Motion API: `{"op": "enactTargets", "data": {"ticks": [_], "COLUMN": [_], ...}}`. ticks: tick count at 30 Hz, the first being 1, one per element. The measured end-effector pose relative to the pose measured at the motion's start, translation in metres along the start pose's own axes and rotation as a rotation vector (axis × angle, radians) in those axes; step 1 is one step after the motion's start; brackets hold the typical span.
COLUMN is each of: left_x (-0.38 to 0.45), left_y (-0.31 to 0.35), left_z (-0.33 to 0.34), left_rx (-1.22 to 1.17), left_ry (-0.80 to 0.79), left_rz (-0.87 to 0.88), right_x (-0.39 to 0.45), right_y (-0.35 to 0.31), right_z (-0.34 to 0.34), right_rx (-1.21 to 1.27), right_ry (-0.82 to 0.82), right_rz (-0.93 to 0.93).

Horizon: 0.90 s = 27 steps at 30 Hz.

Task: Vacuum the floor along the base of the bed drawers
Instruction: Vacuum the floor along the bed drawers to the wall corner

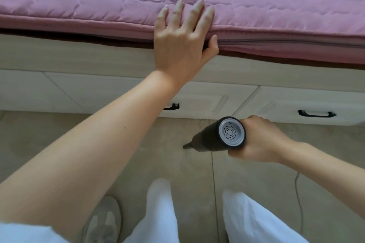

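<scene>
Bedding fills the upper part of the frame: a pink quilted mattress pad (256,2) with a zipped side edge, lying on a pale wood-grain bed frame (79,55). Below that frame run the white panelled bed drawers (207,96), each with a black bar handle; one handle (317,114) shows whole at centre right, the other is partly hidden behind the left forearm near the middle of the frame.

The left hand (181,39) reaches up from the lower left to the upper centre and rests on the edge of the mattress pad, its fingers (197,9) straight and spread on the quilted top, the thumb pressed against the zipped side.

The right hand (260,142), at centre right, is curled around the rear of a black cylindrical handheld vacuum (213,138) with a grey vented end cap facing the camera. The vacuum tilts down and to the left, and its narrow black nozzle (187,145) is at the beige tiled floor (59,134), near the base of the drawers but apart from it. Small specks of debris lie on the floor just beside the drawer base, above the nozzle.

At the bottom of the frame are two legs in white trousers (162,213), a grey slipper (104,221) at lower left, and a thin pale cord (299,203) trailing across the floor at lower right.
</scene>
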State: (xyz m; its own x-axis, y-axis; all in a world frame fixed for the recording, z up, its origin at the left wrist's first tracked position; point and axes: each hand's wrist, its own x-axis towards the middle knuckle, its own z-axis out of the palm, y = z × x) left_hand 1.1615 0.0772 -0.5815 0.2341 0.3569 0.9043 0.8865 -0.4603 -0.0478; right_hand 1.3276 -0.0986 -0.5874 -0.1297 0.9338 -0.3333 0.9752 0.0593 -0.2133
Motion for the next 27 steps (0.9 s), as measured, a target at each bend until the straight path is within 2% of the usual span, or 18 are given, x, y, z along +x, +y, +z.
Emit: {"op": "enactTargets", "data": {"ticks": [8, 16, 27], "left_x": [-0.002, -0.006, -0.009], "left_y": [0.004, 0.003, 0.0], "left_z": [0.008, 0.006, 0.005], "left_rx": [0.024, 0.079, 0.102], "left_ry": [0.02, -0.036, -0.043], "left_rz": [0.008, 0.047, 0.078], "right_x": [-0.004, -0.007, -0.03], "right_y": [0.022, 0.029, 0.044], "right_z": [-0.004, -0.001, -0.001], "right_rx": [0.015, 0.021, 0.058], "right_ry": [-0.067, -0.032, -0.083], "right_rz": [-0.054, -0.134, -0.111]}}
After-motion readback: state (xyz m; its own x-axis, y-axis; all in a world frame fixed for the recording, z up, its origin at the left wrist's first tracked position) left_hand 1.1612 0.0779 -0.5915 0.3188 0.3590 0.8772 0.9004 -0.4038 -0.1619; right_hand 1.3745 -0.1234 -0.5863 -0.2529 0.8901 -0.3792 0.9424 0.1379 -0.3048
